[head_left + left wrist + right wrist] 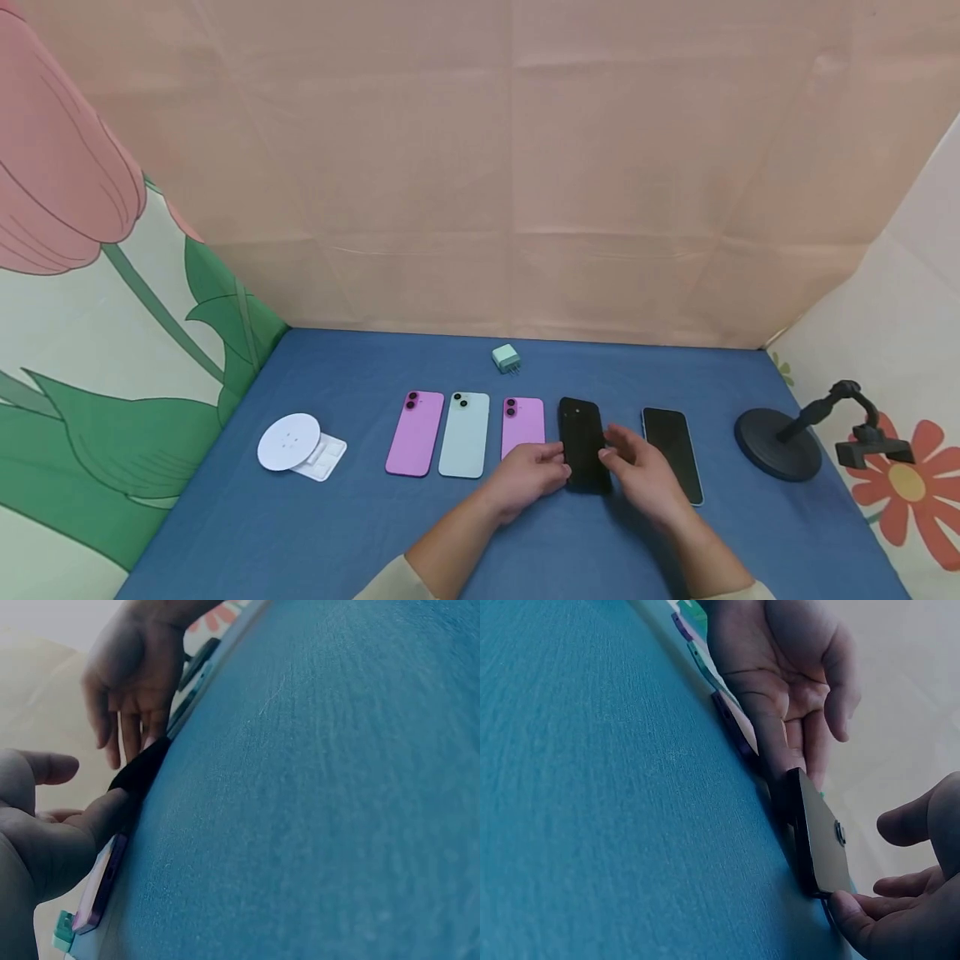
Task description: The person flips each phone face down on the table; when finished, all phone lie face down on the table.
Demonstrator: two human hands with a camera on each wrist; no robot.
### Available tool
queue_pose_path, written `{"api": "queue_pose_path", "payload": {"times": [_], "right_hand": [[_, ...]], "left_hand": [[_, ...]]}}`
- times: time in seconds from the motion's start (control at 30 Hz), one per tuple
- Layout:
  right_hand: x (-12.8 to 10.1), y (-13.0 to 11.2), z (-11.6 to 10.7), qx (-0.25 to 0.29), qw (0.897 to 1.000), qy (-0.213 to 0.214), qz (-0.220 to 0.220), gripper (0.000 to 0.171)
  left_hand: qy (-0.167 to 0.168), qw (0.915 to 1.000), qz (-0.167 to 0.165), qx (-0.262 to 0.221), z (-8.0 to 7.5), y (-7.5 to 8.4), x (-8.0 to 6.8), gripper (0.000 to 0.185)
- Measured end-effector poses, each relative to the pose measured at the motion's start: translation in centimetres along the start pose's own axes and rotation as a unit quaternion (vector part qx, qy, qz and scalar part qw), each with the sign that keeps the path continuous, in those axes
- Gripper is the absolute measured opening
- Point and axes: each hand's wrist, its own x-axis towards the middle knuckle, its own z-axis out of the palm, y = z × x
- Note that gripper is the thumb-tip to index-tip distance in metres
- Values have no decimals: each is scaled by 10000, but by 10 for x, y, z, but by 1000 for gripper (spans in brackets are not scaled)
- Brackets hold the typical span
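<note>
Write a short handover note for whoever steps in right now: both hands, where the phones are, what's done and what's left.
Left hand: fingers touch the left edge of the black phone. Right hand: fingertips at its right edge; one edge looks tipped up off the blue table.
Two pink phones and a pale green phone lie back-up in the row; another phone lies screen-up on the right.
Done: row laid out. Left: probably finish handling the black phone.

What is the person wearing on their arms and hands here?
Both hands are bare: no gloves, rings or watch show on the left hand or right hand. Pale cream sleeve cuffs show at the bottom edge of the head view, forearms uncovered.
</note>
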Motion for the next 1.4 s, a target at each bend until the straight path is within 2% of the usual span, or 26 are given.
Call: {"api": "queue_pose_path", "payload": {"times": [0.2, 0.33, 0.47, 0.7, 1.03, 1.4], "right_hand": [[0, 0, -1, -30, 10000, -12, 4, 59], [0, 0, 0, -51, 10000, -7, 1, 59], [0, -1, 1, -74, 10000, 16, -39, 58], [0, 0, 3, -38, 10000, -22, -3, 58], [-2, 0, 3, -71, 10000, 39, -17, 57], [-8, -2, -1, 36, 10000, 61, -21, 58]], "left_hand": [[-100, 9992, -105, 361, -5, 3, -3, 55], [-136, 9992, -219, 309, -9, 7, -6, 53], [-233, 9992, -193, 268, -11, 8, -7, 53], [-162, 9994, -207, 245, -15, 9, -9, 53], [-220, 9996, -110, 146, -18, 9, -8, 54], [-352, 9982, 140, 469, -17, 14, -11, 56]]}}
